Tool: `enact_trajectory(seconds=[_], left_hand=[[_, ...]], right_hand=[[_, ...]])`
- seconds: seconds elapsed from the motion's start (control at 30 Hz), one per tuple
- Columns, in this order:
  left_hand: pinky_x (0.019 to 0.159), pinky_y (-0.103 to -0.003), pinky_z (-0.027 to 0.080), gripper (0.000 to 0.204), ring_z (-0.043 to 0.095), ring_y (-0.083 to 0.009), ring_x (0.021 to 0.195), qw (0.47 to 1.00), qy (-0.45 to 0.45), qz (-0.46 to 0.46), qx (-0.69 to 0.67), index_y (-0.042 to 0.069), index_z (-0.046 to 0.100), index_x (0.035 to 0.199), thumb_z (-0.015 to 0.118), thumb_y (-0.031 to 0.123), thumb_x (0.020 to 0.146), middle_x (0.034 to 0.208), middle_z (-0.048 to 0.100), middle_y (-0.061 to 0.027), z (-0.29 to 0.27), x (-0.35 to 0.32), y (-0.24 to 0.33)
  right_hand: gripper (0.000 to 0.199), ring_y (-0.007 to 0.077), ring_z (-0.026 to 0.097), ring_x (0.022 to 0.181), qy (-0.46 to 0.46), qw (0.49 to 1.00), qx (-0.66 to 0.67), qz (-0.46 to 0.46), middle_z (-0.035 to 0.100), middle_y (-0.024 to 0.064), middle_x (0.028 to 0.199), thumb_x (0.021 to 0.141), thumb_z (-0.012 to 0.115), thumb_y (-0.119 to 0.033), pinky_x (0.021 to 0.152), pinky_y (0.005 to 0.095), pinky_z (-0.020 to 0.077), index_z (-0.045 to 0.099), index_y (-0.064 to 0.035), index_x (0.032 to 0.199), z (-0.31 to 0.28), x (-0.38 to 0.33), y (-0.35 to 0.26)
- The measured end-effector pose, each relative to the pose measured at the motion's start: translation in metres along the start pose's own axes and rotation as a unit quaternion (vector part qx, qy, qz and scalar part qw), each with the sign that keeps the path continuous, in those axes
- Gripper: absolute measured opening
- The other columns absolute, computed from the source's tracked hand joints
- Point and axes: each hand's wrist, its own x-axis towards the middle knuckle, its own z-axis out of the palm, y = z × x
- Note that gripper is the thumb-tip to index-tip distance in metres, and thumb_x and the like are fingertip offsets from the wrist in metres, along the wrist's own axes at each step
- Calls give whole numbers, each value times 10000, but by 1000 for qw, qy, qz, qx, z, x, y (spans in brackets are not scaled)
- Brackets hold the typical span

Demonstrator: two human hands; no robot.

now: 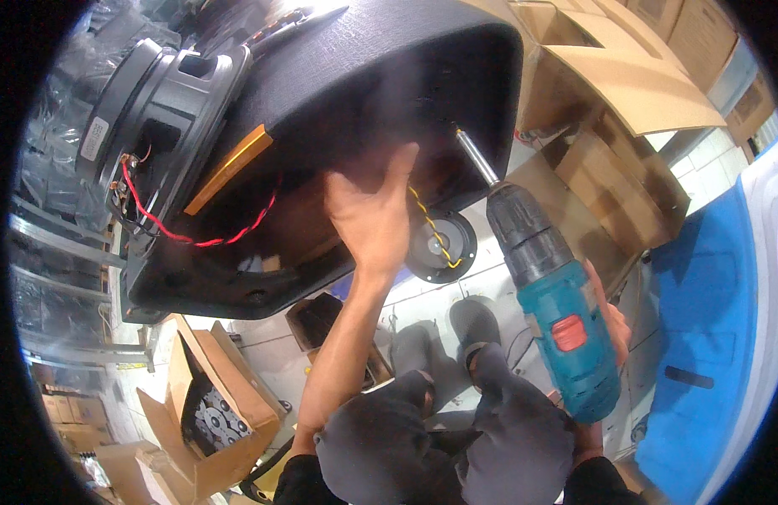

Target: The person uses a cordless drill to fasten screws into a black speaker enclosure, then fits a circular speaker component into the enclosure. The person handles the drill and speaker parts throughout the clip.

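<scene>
My right hand (610, 320) is wrapped round a teal and black power drill (566, 324), mostly hidden behind its body. The drill's long bit (477, 156) points up and to the left, its tip close to the inside of a black speaker cabinet (364, 76). My left hand (368, 223) reaches up to the cabinet's opening, thumb and fingers apart, somewhat blurred, with nothing visible in it. Beside its thumb, a yellow and black twisted wire runs down to a small round speaker driver (441, 246) hanging below the cabinet.
A large speaker driver (174, 126) with red and black wires rests at the cabinet's left. An orange strip (229, 168) lies along the opening's edge. Cardboard boxes (633, 76) stand at right; an open carton (229, 387) of parts sits lower left. A blue surface (692, 337) is far right.
</scene>
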Motion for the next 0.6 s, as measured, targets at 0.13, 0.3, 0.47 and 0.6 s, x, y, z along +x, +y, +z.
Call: enact_trajectory(seconds=[0.13, 0.3, 0.47, 0.6], left_hand=[[835, -335, 477, 315, 637, -200, 842, 1000, 1, 14, -1, -26, 649, 949, 809, 197, 793, 927, 694, -109, 0, 2, 2], [808, -333, 483, 310, 635, -199, 823, 1000, 4, 2, 9, -25, 649, 950, 802, 197, 797, 914, 694, -111, -1, 1, 4], [796, -337, 484, 328, 634, -205, 815, 1000, 12, 20, -11, -30, 635, 945, 804, 207, 794, 904, 687, -122, 2, 3, -1], [881, -302, 457, 402, 599, -173, 908, 1000, -12, 9, 11, -35, 602, 1078, 800, 206, 825, 1024, 674, -91, 0, 2, -4]], right_hand=[[581, 195, 688, 691, 24, 992, 34, -118, 697, 144, 850, 703, 688, 60, 621, 267, 524, 599, -25, 1271, -8, 14, 0], [681, 200, 690, 680, -8, 998, 1, -63, 699, 130, 856, 723, 701, 13, 616, 290, 528, 522, -121, 1366, -7, 8, 3], [701, 193, 701, 687, -162, 980, -76, 86, 701, 94, 824, 802, 702, -155, 588, 317, 529, 422, -240, 1439, -8, 3, 6], [708, 159, 695, 667, -198, 948, -180, 174, 687, 46, 769, 799, 719, -252, 551, 311, 517, 415, -280, 1438, -8, -2, 0]])
